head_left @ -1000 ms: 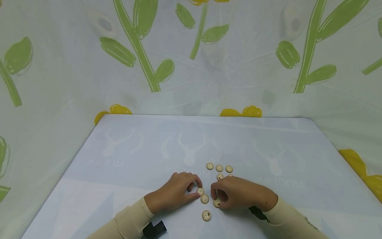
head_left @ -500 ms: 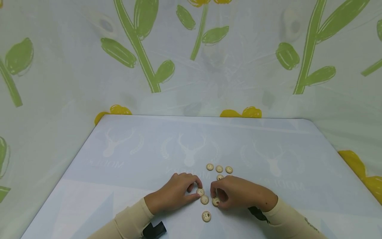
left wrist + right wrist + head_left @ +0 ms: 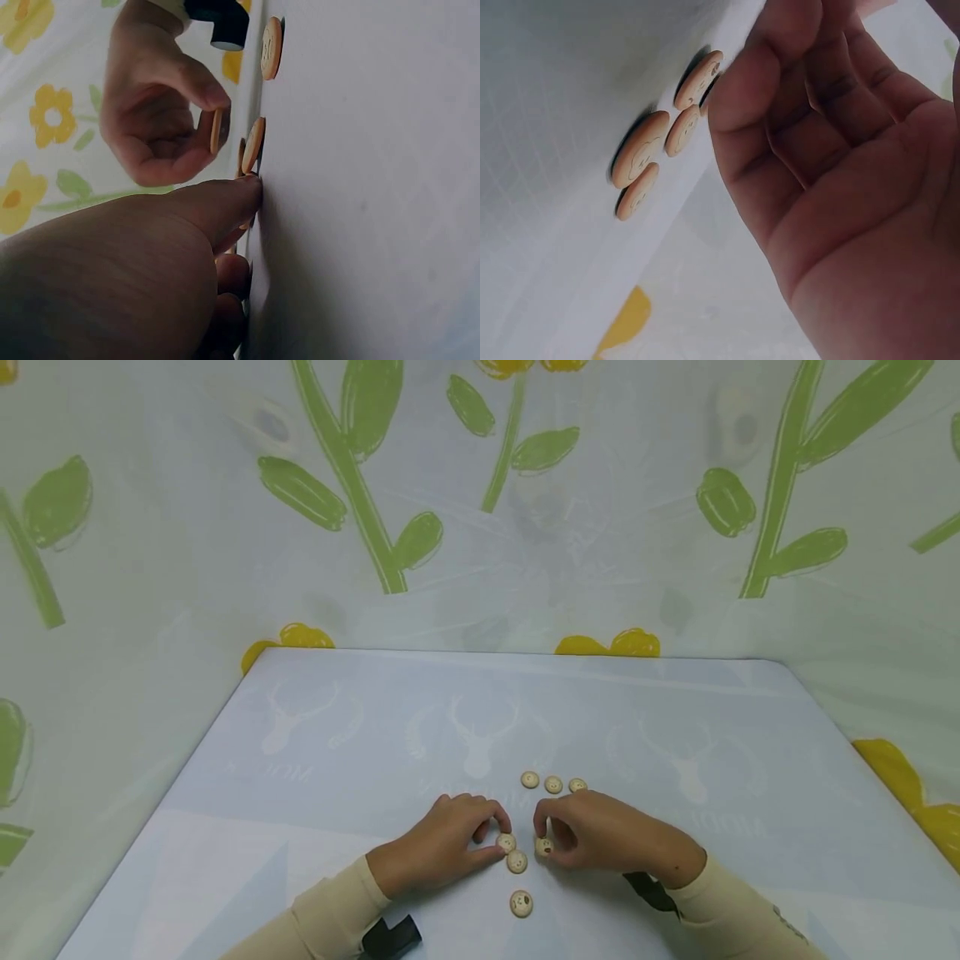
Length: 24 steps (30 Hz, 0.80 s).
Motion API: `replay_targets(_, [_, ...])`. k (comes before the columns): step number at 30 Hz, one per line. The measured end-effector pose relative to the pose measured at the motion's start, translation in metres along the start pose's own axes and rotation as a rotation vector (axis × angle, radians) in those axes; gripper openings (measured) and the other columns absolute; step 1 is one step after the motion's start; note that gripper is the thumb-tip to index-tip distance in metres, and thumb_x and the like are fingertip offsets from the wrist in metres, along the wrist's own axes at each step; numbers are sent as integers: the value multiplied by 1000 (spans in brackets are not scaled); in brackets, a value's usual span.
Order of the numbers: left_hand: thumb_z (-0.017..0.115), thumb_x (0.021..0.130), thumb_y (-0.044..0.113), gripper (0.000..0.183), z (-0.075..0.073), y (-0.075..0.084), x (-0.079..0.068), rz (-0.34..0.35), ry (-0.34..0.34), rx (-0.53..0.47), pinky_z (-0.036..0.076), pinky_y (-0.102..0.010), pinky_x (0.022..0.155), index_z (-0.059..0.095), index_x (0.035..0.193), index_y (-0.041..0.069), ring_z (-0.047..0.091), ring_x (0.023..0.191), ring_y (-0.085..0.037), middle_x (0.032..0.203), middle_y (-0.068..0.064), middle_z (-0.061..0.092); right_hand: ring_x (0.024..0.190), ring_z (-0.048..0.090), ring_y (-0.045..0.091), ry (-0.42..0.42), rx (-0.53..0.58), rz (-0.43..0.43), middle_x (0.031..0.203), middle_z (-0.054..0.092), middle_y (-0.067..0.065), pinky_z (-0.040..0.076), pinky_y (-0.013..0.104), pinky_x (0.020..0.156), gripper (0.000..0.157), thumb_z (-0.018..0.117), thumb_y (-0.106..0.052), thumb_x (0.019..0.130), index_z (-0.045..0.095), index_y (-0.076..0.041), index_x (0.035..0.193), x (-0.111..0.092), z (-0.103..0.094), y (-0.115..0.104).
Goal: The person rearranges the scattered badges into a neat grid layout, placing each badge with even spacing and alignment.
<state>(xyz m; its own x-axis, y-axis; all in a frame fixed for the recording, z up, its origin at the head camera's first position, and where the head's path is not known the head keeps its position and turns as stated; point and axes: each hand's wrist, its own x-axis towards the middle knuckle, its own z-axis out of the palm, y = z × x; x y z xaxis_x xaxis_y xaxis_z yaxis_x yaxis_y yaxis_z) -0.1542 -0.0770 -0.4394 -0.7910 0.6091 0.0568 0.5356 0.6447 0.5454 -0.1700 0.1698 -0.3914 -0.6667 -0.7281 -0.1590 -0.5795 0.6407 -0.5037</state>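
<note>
Thumb and index finger of my left hand point(image 3: 442, 845) pinch a round wooden button point(image 3: 506, 842) with a drawn face, low at the tabletop. Just in front of it lies a second button point(image 3: 517, 862), edge to edge with it in the head view. My right hand point(image 3: 611, 837) pinches another button point(image 3: 543, 847) on edge between thumb and index finger. That button point(image 3: 217, 131) shows raised off the table in the left wrist view. A button with a dark patch point(image 3: 521, 904) lies alone nearer the front. The right wrist view shows the palm of my right hand point(image 3: 840, 172) but hides its button.
A back row holds a left button point(image 3: 530, 779), a middle button point(image 3: 553, 785) and a right button point(image 3: 577, 785) partly behind my right hand. Several buttons, one a large pale disc point(image 3: 641, 150), appear in the right wrist view. A flowered cloth point(image 3: 480, 568) hangs behind the table point(image 3: 360, 727).
My right hand has slid its button slightly left, then lifted it and moved away from the front edge, now covering buttons behind it. My left hand keeps its place.
</note>
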Motion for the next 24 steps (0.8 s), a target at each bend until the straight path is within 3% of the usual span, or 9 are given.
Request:
replay_targets(8, [73,92,35,18,-1,1,-1,6,5,1,31,-25,70,65,106,28,42,70,0,75,13,47,58,43,-3,60,-57,-18,62,47,-16,40,19,58,16,77,-18,86,63,-22,93,4,-5,0])
replay_targets(24, [72,92,37,18,-2,1,-2,-1,-4,1,29,-27,71,64,106,28,41,71,0,75,14,46,55,42,0,109,-123,74,60,48,-13,38,21,53,17,77,-19,87,62,-20,95,17,-5,1])
